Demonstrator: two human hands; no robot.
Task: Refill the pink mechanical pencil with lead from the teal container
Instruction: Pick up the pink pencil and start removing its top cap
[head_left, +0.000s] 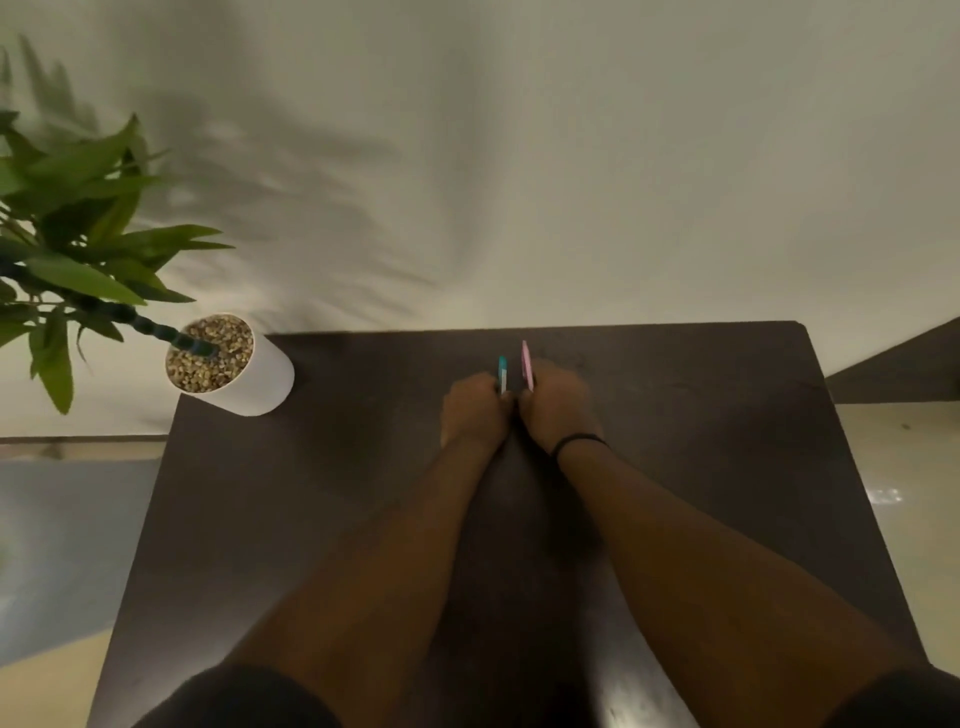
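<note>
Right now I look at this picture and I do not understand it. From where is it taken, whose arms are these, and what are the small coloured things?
There is no machine here. One camera worn on a person's head looks forward and down, so the two bare arms are the wearer's own. The left hand holds the teal container, and the right hand holds the pink mechanical pencil. Both hands meet over a dark table. At its far left corner stands a white pot with a green plant.
</note>
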